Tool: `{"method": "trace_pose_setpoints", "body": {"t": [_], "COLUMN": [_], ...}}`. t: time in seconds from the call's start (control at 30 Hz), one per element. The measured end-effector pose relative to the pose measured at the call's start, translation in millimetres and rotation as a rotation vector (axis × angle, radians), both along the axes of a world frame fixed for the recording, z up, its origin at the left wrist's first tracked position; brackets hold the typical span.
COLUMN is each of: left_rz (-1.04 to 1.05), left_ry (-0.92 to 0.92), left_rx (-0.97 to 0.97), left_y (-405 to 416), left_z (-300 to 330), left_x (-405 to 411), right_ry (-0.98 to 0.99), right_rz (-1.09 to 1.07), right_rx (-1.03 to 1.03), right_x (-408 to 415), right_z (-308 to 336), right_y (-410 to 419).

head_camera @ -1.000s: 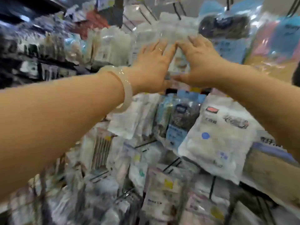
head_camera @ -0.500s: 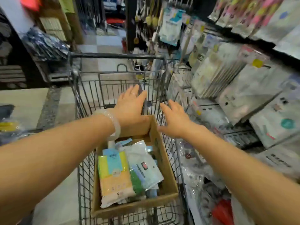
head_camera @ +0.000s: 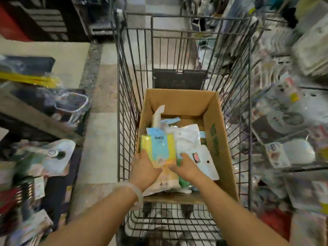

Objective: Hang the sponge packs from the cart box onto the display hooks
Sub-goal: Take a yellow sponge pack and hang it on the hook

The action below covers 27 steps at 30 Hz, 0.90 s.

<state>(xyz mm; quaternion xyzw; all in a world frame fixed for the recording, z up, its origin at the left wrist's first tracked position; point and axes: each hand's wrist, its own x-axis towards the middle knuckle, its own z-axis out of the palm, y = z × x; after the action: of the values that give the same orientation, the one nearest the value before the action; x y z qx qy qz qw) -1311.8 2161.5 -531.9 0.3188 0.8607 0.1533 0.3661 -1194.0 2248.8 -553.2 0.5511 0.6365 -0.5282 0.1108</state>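
Observation:
A brown cardboard box (head_camera: 216,132) sits in a wire shopping cart (head_camera: 236,82). Inside lie several sponge packs. A yellow pack with a pale blue label (head_camera: 159,148) lies on top at the near left. My left hand (head_camera: 143,169) grips its left edge and my right hand (head_camera: 186,166) grips its right lower edge. A white pack with a red mark (head_camera: 200,160) lies beside it under my right hand. The display hooks on the right carry many hanging packs (head_camera: 284,119), blurred.
Shelving with bagged goods (head_camera: 40,157) stands on the left of the aisle. A tiled floor strip (head_camera: 101,132) runs between it and the cart. The cart's far end has a dark flap (head_camera: 179,80). A pale bracelet (head_camera: 134,190) is on my left wrist.
One second ago both hands pressed a pack on the upper display. The view then swung down to the cart, and both hands have dropped into the box and closed on the yellow pack.

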Motion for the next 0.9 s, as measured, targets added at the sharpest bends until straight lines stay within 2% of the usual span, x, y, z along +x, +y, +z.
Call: {"method": "trace_pose_setpoints", "body": {"t": [0.13,0.27,0.43,0.53,0.7,0.9], "left_rz": [0.121,0.321,0.350,0.372,0.226,-0.098], "left_ry": [-0.091,-0.110,-0.161,-0.296,-0.407,-0.459], "left_rx": [-0.008,-0.030,0.077,0.189,0.455,0.778], "left_y": [-1.2,1.2,9.9,24.6,62.4,115.2], "left_z": [-17.6,-23.1,-13.7,0.3,46.5,144.3], "left_x": [9.1,10.0,15.9,23.2,37.6,59.4], "right_ry": [0.136,0.162,0.236,0.306,0.363,0.378], "right_rz": [-0.201,-0.309,-0.369,-0.412,-0.459,-0.392], "right_rx": [-0.085,-0.120,-0.106,-0.113,0.013,0.403], "right_x": [-3.2,4.7,23.4,36.9,65.1,100.8], "right_z": [-21.6,-25.3,-11.5,9.0,63.6,173.2], "right_y": [-13.8,-12.3,0.0,10.0,37.4,76.8]}}
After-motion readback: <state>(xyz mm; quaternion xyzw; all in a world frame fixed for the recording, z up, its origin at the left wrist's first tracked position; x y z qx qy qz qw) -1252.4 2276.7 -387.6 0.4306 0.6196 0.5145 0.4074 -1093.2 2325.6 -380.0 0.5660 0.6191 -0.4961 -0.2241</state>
